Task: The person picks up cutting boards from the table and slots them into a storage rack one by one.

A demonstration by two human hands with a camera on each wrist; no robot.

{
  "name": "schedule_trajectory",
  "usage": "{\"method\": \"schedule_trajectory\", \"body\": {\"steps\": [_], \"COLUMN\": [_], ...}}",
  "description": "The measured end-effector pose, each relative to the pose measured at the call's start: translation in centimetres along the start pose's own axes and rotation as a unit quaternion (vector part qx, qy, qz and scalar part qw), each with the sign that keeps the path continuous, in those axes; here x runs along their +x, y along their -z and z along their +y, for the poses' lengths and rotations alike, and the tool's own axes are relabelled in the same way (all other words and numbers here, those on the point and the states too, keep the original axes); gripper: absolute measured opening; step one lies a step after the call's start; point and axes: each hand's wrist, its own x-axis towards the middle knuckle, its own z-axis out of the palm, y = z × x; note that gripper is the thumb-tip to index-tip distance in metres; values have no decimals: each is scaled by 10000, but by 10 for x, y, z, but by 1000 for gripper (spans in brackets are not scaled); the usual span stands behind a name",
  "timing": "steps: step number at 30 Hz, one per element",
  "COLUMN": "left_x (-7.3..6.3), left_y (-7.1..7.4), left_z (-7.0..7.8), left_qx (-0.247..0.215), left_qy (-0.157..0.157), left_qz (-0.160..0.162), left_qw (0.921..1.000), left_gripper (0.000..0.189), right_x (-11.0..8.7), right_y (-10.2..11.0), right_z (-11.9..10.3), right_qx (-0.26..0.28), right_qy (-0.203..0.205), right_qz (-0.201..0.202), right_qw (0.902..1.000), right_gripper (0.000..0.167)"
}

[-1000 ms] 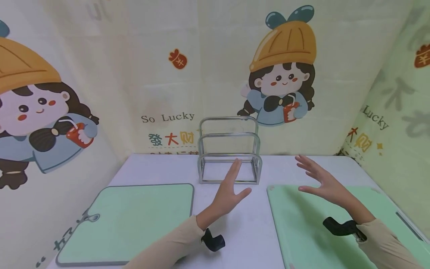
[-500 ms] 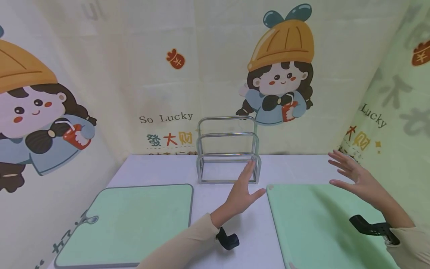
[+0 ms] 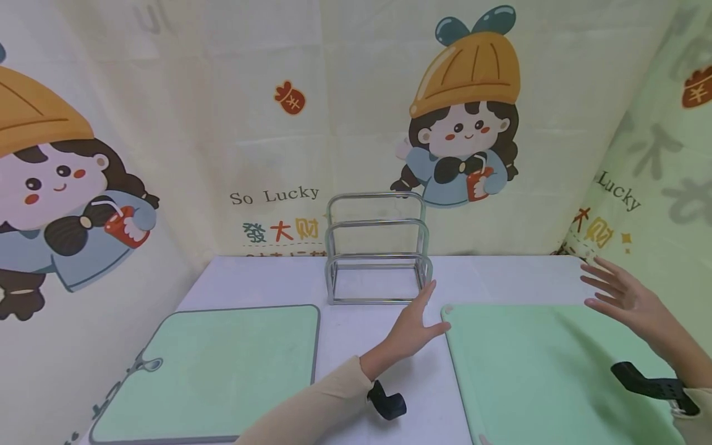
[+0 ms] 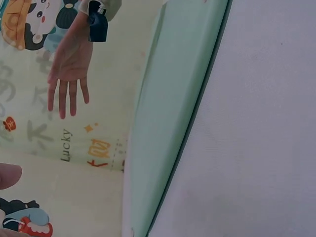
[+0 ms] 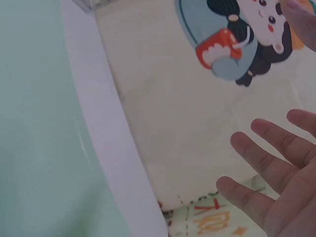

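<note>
My left hand [image 3: 411,327] is in the air over the white table, fingers straight and thumb spread, holding nothing. Its fingertips overlap the lower right corner of a silver wire rack [image 3: 378,301] in the head view. Farther right, my right hand [image 3: 631,303] hovers above the right green board [image 3: 523,377] with its fingers spread and nothing in them. In the right wrist view its fingers [image 5: 261,160] are apart from one another. The left wrist view catches only a bit of the left thumb [image 4: 9,175], with the right hand hanging farther off.
A second green board [image 3: 222,371] with a grey edge lies at the left. Between the boards runs a strip of white table [image 3: 384,346]. The rack has several upright loops and stands near the back edge. Printed cloth [image 3: 356,123] with cartoon figures hangs behind and beside the table.
Both hands have moved to the right, the right hand farther, widening the gap between them. The left hand has also dropped slightly. Rack and boards stay in place.
</note>
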Motion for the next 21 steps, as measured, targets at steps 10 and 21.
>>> {"method": "schedule_trajectory", "body": {"steps": [10,21], "left_x": [-1,-4], "left_y": [-17,-22], "left_z": [-4,1], "left_qx": [-1718,-3017], "left_qy": [1010,1948], "left_qz": [-521,-857], "left_qw": [9786,9293], "left_gripper": [68,62], "right_x": [-17,-26], "right_y": [16,40], "right_z": [35,91], "right_qx": [-412,1030], "right_qy": [-790,-758], "right_qz": [-57,-226], "right_qw": [9960,9915], "right_gripper": [77,65]}}
